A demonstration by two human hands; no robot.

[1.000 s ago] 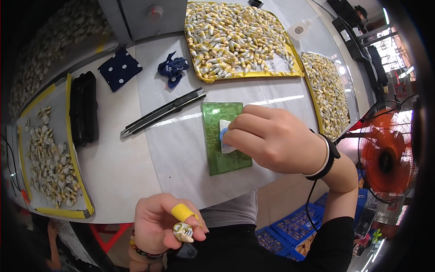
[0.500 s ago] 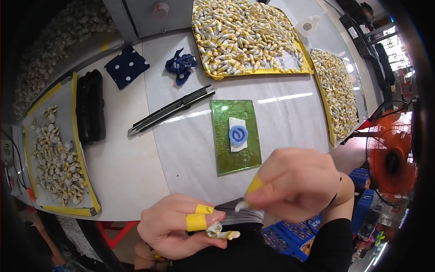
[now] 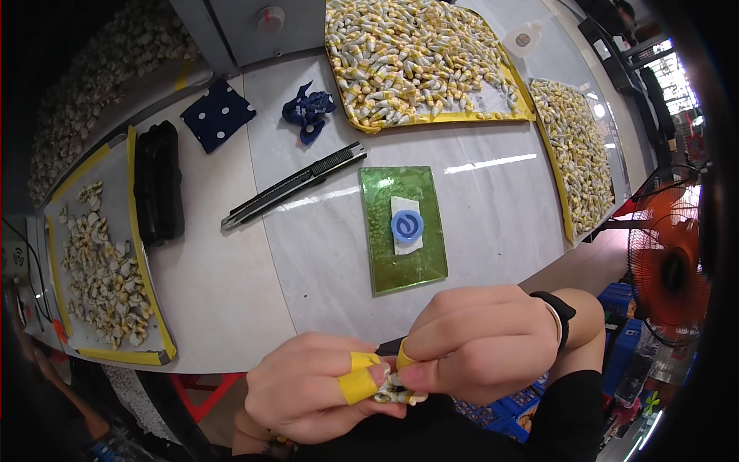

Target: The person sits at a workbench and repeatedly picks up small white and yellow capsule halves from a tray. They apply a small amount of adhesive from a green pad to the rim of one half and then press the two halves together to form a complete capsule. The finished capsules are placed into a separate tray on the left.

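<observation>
My left hand (image 3: pixel 304 389), with yellow tape round two fingers, pinches a small white-and-yellow moulded piece (image 3: pixel 394 397) near the table's front edge. My right hand (image 3: pixel 485 339), also taped in yellow at a fingertip, is closed at the same piece, its thumb and finger pressed against it. Whatever bit lies between the right fingertips is mostly hidden. Beyond the hands lies a green glass plate (image 3: pixel 389 273), bearing a white pad (image 3: pixel 408 248) with a round blue piece (image 3: pixel 407 226) on it.
A large yellow-edged tray (image 3: pixel 439 118) of small white-and-yellow pieces stands at the back, another tray (image 3: pixel 556 185) to its right. At left are a tray of broken-looking pieces (image 3: pixel 100 277), a black tray (image 3: pixel 158 185), dark cloths (image 3: pixel 219 115) and a utility knife (image 3: pixel 296 185).
My right hand has come down and left, bringing its small white bit to the piece in my left hand. The two hands now meet. The view has shifted slightly.
</observation>
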